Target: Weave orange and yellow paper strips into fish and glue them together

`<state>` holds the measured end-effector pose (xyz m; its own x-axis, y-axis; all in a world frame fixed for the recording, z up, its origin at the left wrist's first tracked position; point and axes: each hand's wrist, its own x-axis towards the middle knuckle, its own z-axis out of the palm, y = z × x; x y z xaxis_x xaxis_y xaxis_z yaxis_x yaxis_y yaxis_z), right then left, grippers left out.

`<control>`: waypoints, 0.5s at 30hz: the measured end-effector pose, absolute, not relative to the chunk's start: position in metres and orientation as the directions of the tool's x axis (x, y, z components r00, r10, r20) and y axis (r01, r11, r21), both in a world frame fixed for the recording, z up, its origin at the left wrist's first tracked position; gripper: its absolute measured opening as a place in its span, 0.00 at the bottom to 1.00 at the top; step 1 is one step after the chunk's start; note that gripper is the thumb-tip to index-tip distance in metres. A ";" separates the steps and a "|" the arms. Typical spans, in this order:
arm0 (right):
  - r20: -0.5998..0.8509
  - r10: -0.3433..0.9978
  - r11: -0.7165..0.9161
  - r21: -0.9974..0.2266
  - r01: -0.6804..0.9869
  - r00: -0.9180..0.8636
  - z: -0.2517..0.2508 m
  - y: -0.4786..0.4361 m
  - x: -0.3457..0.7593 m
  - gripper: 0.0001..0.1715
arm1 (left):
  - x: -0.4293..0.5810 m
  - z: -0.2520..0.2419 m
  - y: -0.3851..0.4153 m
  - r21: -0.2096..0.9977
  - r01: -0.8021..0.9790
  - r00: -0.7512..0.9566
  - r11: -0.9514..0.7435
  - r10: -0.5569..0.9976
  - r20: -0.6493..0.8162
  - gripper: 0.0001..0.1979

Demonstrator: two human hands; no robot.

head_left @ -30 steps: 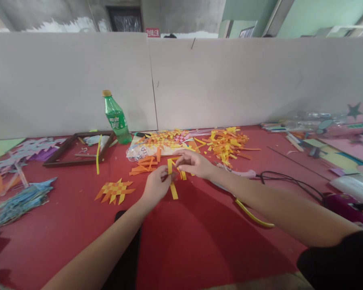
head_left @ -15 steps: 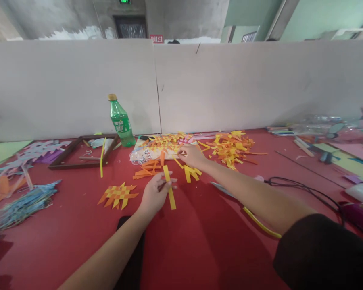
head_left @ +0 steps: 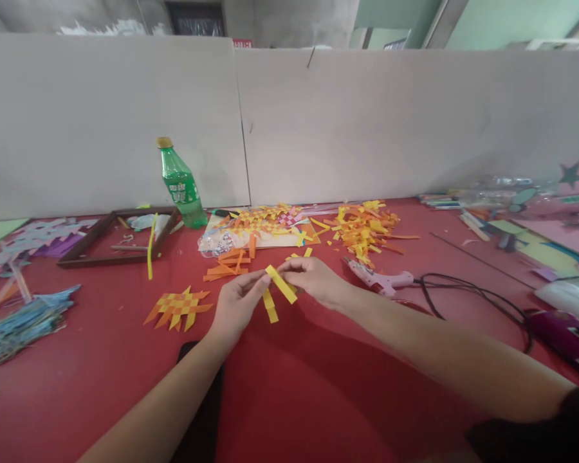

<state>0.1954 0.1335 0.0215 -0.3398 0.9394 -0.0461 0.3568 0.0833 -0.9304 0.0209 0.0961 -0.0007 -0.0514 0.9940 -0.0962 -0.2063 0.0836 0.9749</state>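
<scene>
My left hand (head_left: 241, 305) is closed in a pinch, with a yellow paper strip (head_left: 271, 307) hanging from its fingertips. A second yellow strip (head_left: 284, 287) slants across it, between the two hands. Close beside it, my right hand (head_left: 316, 280) has its fingers curled on the yellow paper; the exact grip is partly hidden. A woven orange and yellow paper piece (head_left: 179, 308) lies on the table left of my left hand. Folded orange strips (head_left: 226, 265) lie just beyond my hands.
A green bottle (head_left: 183, 190) stands behind, beside a brown frame (head_left: 106, 262). A pile of orange and yellow scraps (head_left: 367, 228) lies at the back. To the right are a pink glue gun (head_left: 381, 279) and its black cord (head_left: 473, 289). A white partition (head_left: 367, 122) bounds the red table.
My right hand has drawn back from the board at the back to meet my left hand. A second yellow strip now shows between them. The glue gun has come into view from behind my forearm.
</scene>
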 end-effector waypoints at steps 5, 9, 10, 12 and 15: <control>-0.029 0.909 0.162 -0.895 0.416 -0.416 0.027 0.131 0.199 0.08 | 0.020 -0.003 0.096 0.983 -0.153 -0.039 0.099 0.994 -0.107 0.20; 0.104 0.935 0.286 -0.785 0.549 -0.339 0.024 0.145 0.215 0.09 | 0.017 -0.009 0.100 0.983 -0.144 -0.051 0.117 0.991 -0.125 0.19; 0.145 0.939 0.312 -0.745 0.590 -0.313 0.020 0.149 0.220 0.10 | 0.017 -0.010 0.100 0.983 -0.138 -0.048 0.124 0.990 -0.132 0.20; 0.205 0.934 0.352 -0.667 0.657 -0.293 0.010 0.157 0.229 0.12 | 0.017 -0.010 0.100 0.983 -0.119 -0.033 0.142 0.989 -0.147 0.19; 0.242 0.919 0.393 -0.590 0.705 -0.310 -0.004 0.168 0.242 0.10 | 0.017 -0.008 0.099 0.982 -0.076 0.002 0.172 0.985 -0.172 0.18</control>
